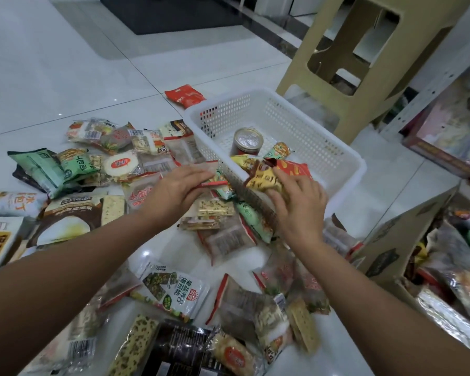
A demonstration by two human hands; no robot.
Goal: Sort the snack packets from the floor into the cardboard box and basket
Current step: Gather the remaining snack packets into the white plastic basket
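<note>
— Why's the basket (334,147) right up against the pile?

— So each packet only has a short trip, I'd say. It sits on the floor (65,63) at the far edge of the packets (136,158), and the box (407,240) stands open on the right side, near as well. Both can be reached without getting up.

— What's the right hand (299,207) doing?

— It's over the near corner of the basket, fingers curled round a yellow packet (263,180). The packet is just inside the rim, over the red bag (296,169) that already lies in there. Looks to me like it's being set down or let go, though I can't tell how firm the grip is.

— And the left hand (177,191)?

— Palm down, fingers nearly flat, on the pile just beside the basket's near wall. Its fingertips touch a clear packet with a red edge (212,183). I can't tell if it has pinched that or merely rests on it. My guess is it's lining up the next one while the right finishes.

— Much in the basket?

— A can (247,142), a small green packet (278,150), the red bag, a few more along the wall. The box looks well filled already.

— Plenty left, then?

— Most of it. Packets lie spread across the floor, from under both arms out to the left.
</note>
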